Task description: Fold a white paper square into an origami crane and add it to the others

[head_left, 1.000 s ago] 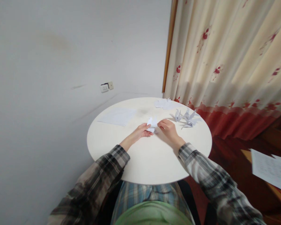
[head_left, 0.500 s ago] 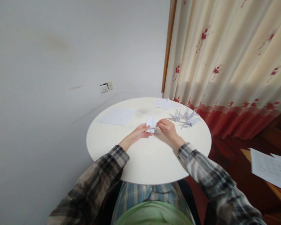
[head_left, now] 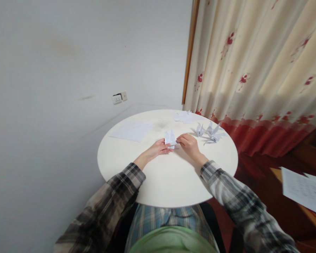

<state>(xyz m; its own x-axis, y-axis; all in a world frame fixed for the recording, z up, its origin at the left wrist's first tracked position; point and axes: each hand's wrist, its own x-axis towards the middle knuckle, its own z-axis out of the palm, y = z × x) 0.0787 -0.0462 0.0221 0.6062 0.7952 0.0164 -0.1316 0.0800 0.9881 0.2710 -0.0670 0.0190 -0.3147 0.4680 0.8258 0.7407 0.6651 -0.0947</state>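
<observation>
A small piece of folded white paper point(head_left: 170, 137) stands on the round white table point(head_left: 168, 175), near its middle. My left hand point(head_left: 158, 148) lies on the table with its fingertips pinched on the paper's lower left edge. My right hand point(head_left: 189, 144) pinches the paper's right side with curled fingers. Both wrists rest on the tabletop in plaid sleeves.
Several finished paper cranes point(head_left: 209, 133) stand to the right of my hands. A flat white sheet point(head_left: 131, 131) lies at the back left, and more paper point(head_left: 186, 116) at the far edge. A flowered curtain point(head_left: 255, 70) hangs behind. Loose papers point(head_left: 302, 191) lie on a wooden surface at right.
The folded paper has been pressed narrower and more upright between my fingers. My right hand has shifted slightly left toward it; my left hand has barely moved.
</observation>
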